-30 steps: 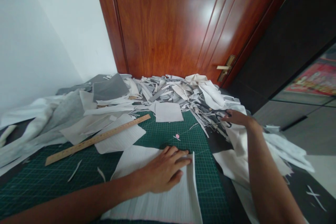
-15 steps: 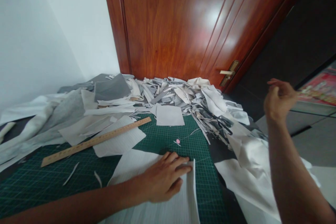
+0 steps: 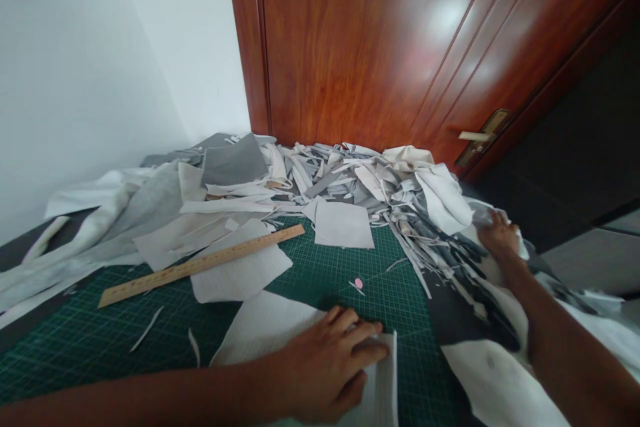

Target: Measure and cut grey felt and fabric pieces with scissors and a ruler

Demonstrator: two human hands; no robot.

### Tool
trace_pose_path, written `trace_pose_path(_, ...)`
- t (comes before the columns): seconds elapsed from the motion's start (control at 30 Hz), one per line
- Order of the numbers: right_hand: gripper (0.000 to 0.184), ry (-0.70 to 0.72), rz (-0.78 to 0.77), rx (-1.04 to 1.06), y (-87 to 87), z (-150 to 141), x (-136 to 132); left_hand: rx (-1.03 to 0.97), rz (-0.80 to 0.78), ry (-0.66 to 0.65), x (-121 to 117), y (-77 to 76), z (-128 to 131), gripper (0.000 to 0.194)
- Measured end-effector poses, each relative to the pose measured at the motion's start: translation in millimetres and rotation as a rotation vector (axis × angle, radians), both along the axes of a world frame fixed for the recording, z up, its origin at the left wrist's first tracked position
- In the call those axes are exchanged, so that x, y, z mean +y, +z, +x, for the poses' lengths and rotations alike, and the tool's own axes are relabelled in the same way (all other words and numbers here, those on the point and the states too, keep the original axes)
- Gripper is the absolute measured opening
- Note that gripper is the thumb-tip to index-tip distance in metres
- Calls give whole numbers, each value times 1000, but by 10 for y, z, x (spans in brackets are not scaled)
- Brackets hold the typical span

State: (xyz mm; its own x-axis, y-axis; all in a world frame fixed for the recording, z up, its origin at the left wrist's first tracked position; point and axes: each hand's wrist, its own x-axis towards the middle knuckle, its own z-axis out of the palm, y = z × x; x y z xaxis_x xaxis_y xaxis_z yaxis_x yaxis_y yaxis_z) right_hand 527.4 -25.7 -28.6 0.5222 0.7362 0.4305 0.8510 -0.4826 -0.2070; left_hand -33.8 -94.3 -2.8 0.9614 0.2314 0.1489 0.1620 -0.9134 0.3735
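Note:
My left hand [image 3: 330,367] lies flat with its fingers spread on a folded piece of white, ribbed-looking fabric [image 3: 265,327] on the green cutting mat [image 3: 400,320]. My right hand [image 3: 501,235] is stretched out to the far right, down at the pale scraps and a whitish, crumpled piece [image 3: 483,213] at the edge of the heap. Its fingers are partly hidden and small, so their grip is unclear. Left of the fabric, a wooden ruler [image 3: 205,267] lies slanted across another white piece [image 3: 245,277]. A pale square piece [image 3: 345,223] rests at the mat's far edge.
A heap of white and grey offcuts [image 3: 325,170] runs along the back, against a brown door [image 3: 360,47]. Long rolled cloth [image 3: 105,220] lies at the left by the white wall. Dark-handled tools [image 3: 465,250] lie among strips at the right. A small pink disc [image 3: 359,283] sits on the mat.
My right hand has come down from the air at the right onto the scraps. The view has turned right-to-left slightly, shifting things rightward. My left hand stays on the fabric.

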Motion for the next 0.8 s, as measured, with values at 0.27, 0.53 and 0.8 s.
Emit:
trace_pose_path(0.27,50,-109,-14,123,2,11,4,21,-6,8,9,25,24,44)
trace_pose_path(0.53,47,-221,98,24,164,-216,-129,-44,18,21,-21,-5,34,45)
trace_pose_path(0.8,49,-302,300,-114,990,-437,-234,-78,33,-4,5,-16,36,44)
